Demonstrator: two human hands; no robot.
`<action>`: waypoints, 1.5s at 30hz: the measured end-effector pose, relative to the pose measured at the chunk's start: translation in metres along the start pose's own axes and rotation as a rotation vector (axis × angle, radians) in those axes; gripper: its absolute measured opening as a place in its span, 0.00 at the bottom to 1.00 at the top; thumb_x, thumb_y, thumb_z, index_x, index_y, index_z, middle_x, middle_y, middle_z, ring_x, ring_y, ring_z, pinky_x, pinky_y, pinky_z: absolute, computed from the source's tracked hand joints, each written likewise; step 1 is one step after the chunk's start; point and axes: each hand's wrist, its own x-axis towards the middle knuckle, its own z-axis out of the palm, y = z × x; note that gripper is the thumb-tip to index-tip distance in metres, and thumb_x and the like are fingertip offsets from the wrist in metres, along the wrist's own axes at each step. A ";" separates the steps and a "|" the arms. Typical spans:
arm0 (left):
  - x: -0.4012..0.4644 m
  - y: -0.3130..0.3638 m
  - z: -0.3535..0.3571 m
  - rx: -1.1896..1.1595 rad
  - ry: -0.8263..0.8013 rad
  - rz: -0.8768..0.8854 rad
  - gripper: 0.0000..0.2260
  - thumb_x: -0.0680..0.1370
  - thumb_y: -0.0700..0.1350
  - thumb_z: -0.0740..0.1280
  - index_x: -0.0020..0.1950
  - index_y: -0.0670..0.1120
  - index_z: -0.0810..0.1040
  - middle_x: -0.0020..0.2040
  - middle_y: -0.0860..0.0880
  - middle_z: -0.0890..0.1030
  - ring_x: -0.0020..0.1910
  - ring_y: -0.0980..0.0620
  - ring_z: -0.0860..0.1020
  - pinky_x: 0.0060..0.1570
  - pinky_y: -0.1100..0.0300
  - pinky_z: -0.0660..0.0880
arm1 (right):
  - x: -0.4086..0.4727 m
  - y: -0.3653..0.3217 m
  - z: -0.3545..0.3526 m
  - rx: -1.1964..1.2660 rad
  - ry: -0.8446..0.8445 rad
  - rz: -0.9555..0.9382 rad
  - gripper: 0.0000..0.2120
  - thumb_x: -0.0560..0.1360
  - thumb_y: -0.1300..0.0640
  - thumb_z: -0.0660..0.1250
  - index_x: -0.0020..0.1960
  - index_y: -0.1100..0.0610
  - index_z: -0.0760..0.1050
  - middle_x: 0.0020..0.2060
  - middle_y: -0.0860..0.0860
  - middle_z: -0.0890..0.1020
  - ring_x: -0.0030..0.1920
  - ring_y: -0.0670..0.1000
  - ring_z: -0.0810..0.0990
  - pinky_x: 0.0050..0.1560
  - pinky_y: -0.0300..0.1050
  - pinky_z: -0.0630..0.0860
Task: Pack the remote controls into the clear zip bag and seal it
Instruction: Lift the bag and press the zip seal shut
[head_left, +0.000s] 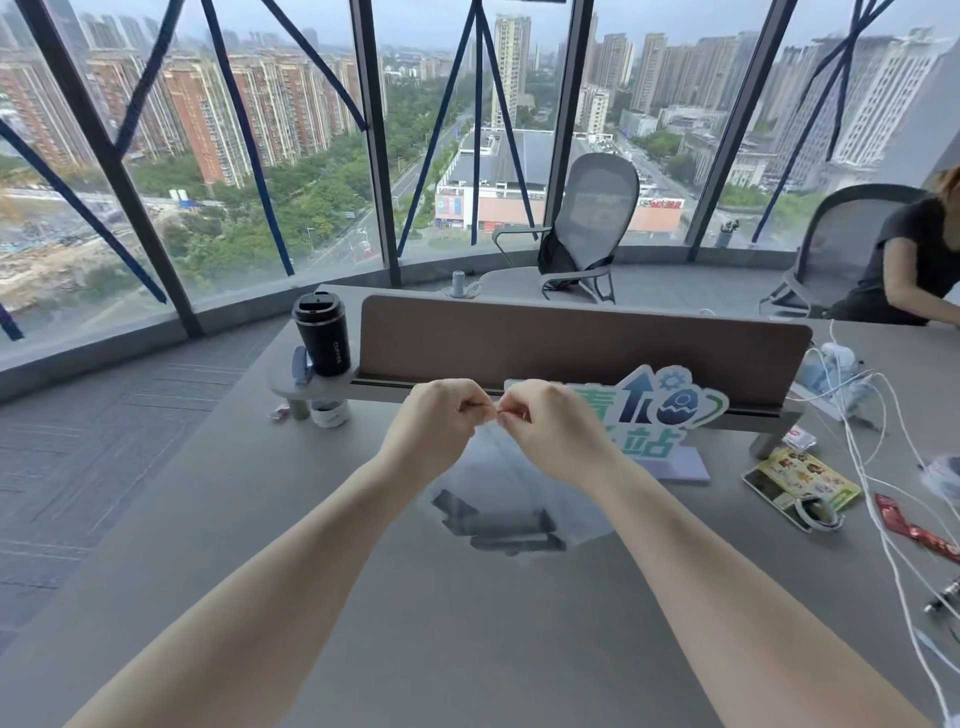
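Note:
The clear zip bag (506, 480) hangs above the grey table (467, 623), held up by its top edge. Dark remote controls (501, 522) lie inside it at the bottom, blurred through the plastic. My left hand (441, 415) and my right hand (545, 421) meet at the middle of the bag's top strip, each pinching it between thumb and fingertips. The two hands almost touch. How far the zip strip is closed cannot be told.
A black coffee tumbler (322, 332) stands on a small shelf at the back left. A brown desk divider (571, 343) and a colourful sign (644, 410) are behind the hands. White cables (872, 467), snack packets (800, 480) and a seated person (914, 260) are to the right.

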 end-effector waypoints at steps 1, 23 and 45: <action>0.000 0.001 0.002 0.000 0.016 0.008 0.07 0.74 0.40 0.68 0.38 0.48 0.81 0.29 0.59 0.76 0.31 0.59 0.75 0.35 0.60 0.75 | -0.001 0.000 0.000 -0.021 0.016 -0.008 0.07 0.78 0.54 0.62 0.47 0.53 0.79 0.43 0.48 0.81 0.46 0.53 0.78 0.43 0.47 0.71; 0.017 -0.039 -0.046 -0.104 0.395 -0.095 0.07 0.74 0.40 0.66 0.36 0.48 0.79 0.26 0.55 0.76 0.28 0.50 0.75 0.36 0.50 0.79 | -0.021 0.033 -0.019 -0.188 0.219 -0.032 0.08 0.80 0.56 0.61 0.45 0.58 0.76 0.44 0.50 0.80 0.41 0.57 0.79 0.39 0.47 0.72; 0.044 -0.192 -0.113 -0.553 0.315 -0.439 0.10 0.81 0.40 0.57 0.40 0.47 0.69 0.46 0.40 0.81 0.34 0.48 0.81 0.40 0.53 0.78 | 0.109 -0.037 0.097 0.065 0.048 0.119 0.11 0.79 0.56 0.59 0.38 0.56 0.69 0.30 0.52 0.83 0.26 0.48 0.76 0.36 0.54 0.80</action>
